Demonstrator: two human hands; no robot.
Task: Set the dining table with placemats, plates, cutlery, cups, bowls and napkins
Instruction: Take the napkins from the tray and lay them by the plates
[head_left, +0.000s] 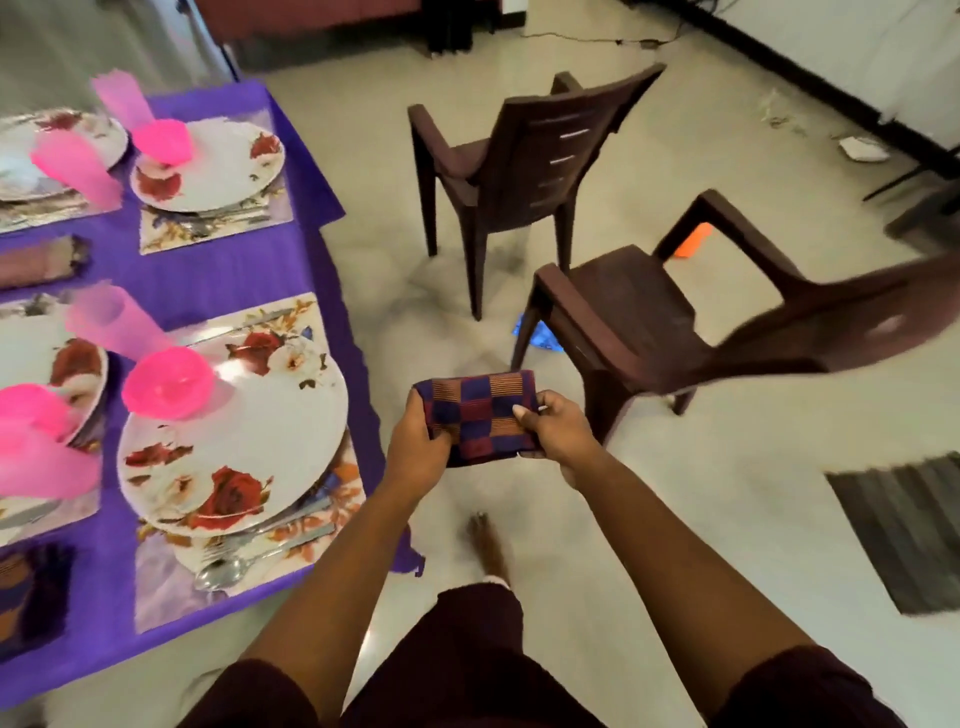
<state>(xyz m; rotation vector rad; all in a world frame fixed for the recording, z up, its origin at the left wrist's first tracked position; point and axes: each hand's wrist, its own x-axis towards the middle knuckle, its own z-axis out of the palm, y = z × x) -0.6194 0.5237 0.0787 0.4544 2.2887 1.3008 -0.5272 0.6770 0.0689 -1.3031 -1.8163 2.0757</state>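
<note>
Left hand (421, 447) and right hand (556, 434): both grip one folded checked napkin (480, 415), blue, maroon and orange squares. Left fingers curl round its left edge; right thumb lies on top of its right side, fingers underneath. Napkin held in the air over the floor (649, 493), just off the table's near right edge, not touching the table (223, 275).

Table: purple cloth, left part of view. Nearest setting: floral placemat (317, 535) with a large white rose-patterned plate (234, 447) on it. A pink bowl (169, 383) sits on the plate's far left rim. A pink cup (111, 319) stands just behind the bowl. Cutlery, a spoon (221, 571) and apparently a fork and knife, lies partly under the plate's near edge on the placemat; blurred, exact pieces uncertain.

Far setting: second plate (218, 166) on its placemat, a second pink bowl (162, 143) on it. More plates and pink cups at the left frame edge, cropped. A folded brownish napkin (44, 262) lies on the cloth between the left settings.

Floor: two dark brown plastic chairs, one further back (519, 156), one closer at right (649, 322), both well apart from the table. A dark mat (909, 525) at the right edge.
</note>
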